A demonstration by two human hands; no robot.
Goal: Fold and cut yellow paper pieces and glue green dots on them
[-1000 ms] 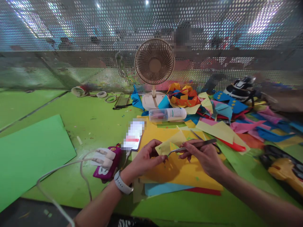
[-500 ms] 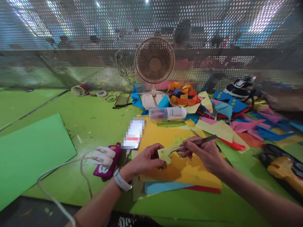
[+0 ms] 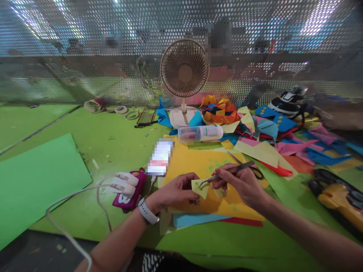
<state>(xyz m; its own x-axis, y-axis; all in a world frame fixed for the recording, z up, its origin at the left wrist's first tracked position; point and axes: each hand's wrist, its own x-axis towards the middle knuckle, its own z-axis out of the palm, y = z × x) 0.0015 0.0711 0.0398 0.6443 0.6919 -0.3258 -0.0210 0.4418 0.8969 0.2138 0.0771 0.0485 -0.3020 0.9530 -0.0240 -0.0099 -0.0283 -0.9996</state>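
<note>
Between the thumb and fingers of my left hand [image 3: 181, 192] is a small pale-yellow piece of paper [image 3: 202, 190] with green bits on it. My right hand [image 3: 239, 184] grips dark tweezers [image 3: 232, 172], their bent tip at the paper's face. Whether the tip holds a green bit is too small to tell. Both hands are above a yellow-orange sheet [image 3: 195, 160], which has many tiny green paper bits [image 3: 217, 163] scattered on it. Scissors [image 3: 256, 173] lie partly hidden behind my right hand.
A phone [image 3: 160, 156] and a purple power bank [image 3: 129, 192] with white plugs and cables lie left. Behind stand a fan [image 3: 184, 70] and a lying clear bottle [image 3: 200, 133]. Coloured paper scraps [image 3: 272, 151] heap up right, near a black-yellow tool [image 3: 338, 198]. A green sheet [image 3: 39, 177] is far left.
The tweezers' tip has shifted slightly left over the pale-yellow paper, which now faces me more squarely. My right hand has moved a little left, showing more of the scissors.
</note>
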